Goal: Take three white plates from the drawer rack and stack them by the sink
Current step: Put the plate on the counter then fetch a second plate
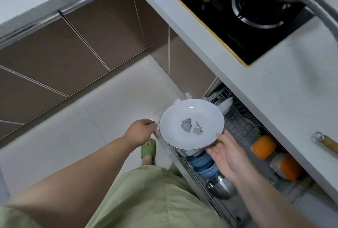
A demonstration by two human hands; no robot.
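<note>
The white plate point(191, 124) hangs level just above the open drawer rack point(243, 130), face up, with a grey leaf print at its centre and a thin dark line round the rim. The right hand point(225, 151) supports it from below at the near edge, palm up, thumb laid over the rim and fingers tucked underneath, so that grip is closed on the plate. The left hand point(140, 130) sits at the plate's opposite edge, fingers curled toward the rim; whether it actually pinches the plate or only touches it I cannot tell. Glazed ceramic like this is likely stiff, moderately heavy, smooth enough to slip, and it would chip or shatter if knocked against the wire rack or the bench point(285, 88) edge above the drawer. The safest hold appears to be at the rim, thumb on top and fingers beneath, on two opposite sides. More white plates point(225, 106) stand on edge deeper in the rack, just beyond the held one; nearer the person, blue bowls point(203, 165) and a steel bowl point(222, 187) sit in the rack. The sink is out of view.
</note>
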